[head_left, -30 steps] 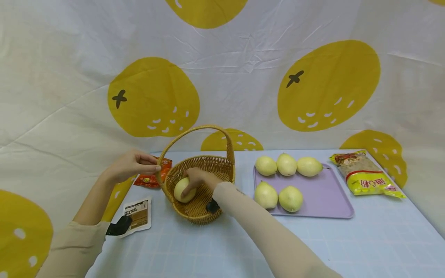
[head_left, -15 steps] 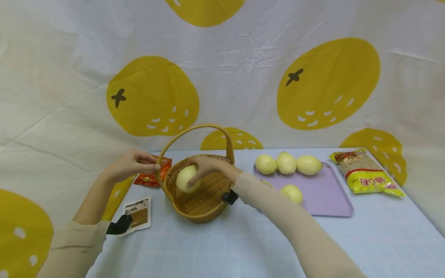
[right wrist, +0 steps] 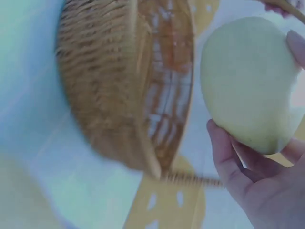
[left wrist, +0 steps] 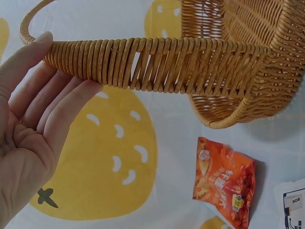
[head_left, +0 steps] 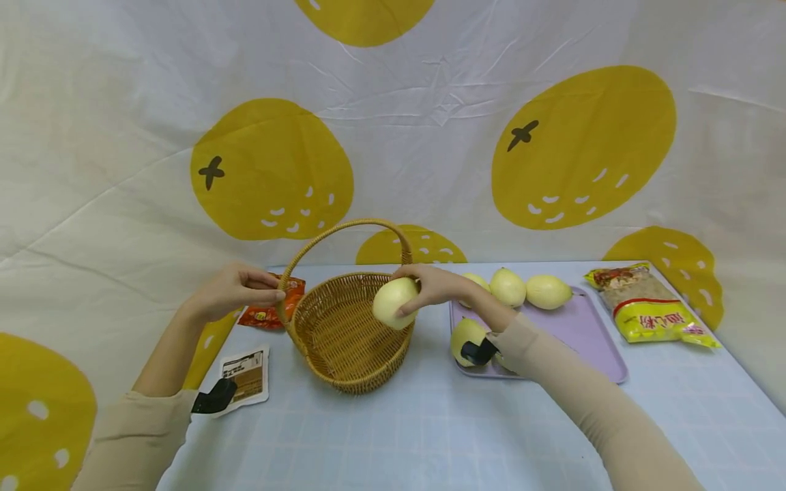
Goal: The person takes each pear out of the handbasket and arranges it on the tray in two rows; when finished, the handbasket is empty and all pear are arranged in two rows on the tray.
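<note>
A wicker basket [head_left: 350,378] with a tall arched handle stands left of the middle of the table; no fruit shows inside it. My left hand [head_left: 227,294] holds the left side of the handle, and in the left wrist view the thumb and fingers pinch the woven handle [left wrist: 157,67]. My right hand [head_left: 437,285] grips a pale yellow pear [head_left: 391,305] above the basket's right rim. The right wrist view shows fingertips [right wrist: 219,138] around the same pear [right wrist: 248,86]. More pears [head_left: 548,292] lie on a purple tray [head_left: 583,341], partly hidden by the right arm.
A red snack packet [head_left: 267,315] lies behind the handle's left side. In front of it is a white and brown packet [head_left: 250,375]. A yellow bag [head_left: 653,307] of powder or grain lies right of the tray. A patterned cloth [head_left: 430,136] hangs behind the table.
My right hand has lifted the pear out of the basket and moved it right, to the rim. My left hand has kept its hold on the handle.
</note>
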A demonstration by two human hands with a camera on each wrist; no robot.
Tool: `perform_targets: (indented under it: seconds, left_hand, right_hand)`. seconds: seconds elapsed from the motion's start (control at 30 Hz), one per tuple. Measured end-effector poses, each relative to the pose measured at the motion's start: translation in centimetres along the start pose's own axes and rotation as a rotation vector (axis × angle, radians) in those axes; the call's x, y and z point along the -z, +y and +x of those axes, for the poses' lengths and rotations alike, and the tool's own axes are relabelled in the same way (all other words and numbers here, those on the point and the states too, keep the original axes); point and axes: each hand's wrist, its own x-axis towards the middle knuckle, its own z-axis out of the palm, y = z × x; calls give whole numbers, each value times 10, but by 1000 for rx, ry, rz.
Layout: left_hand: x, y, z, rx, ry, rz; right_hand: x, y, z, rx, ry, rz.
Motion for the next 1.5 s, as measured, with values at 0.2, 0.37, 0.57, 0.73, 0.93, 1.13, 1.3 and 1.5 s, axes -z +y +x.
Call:
perform_targets:
  seconds: [0.2,0.37,0.57,0.73,0.93,1.13,1.3,1.5]
  left_hand:
    - [1,0,0,-13,0,-2]
    - [2,2,0,-11,-3,-7]
    - [1,1,-1,-24,2,-3]
    - [2,-2,-1,-16,6,-4]
    - [2,-3,0,-4,4,-5]
    - [1,-2,0,-4,8,-10]
    - [1,-2,1,-1,5,-12]
    - [0,-1,2,13,4,8]
  right_hand:
    - [23,19,-52,-36,76,124]
    - [42,36,-95,-81,150,115]
    - [54,56,-145,-114,227,121]
    - [58,69,-175,-159,259,138]
    - [58,86,-204,-239,269,147]
    - [57,107,-228,-280,302,93]
    - [56,120,-242,-303,286,110]
    - [48,132,-252,-365,249,88]
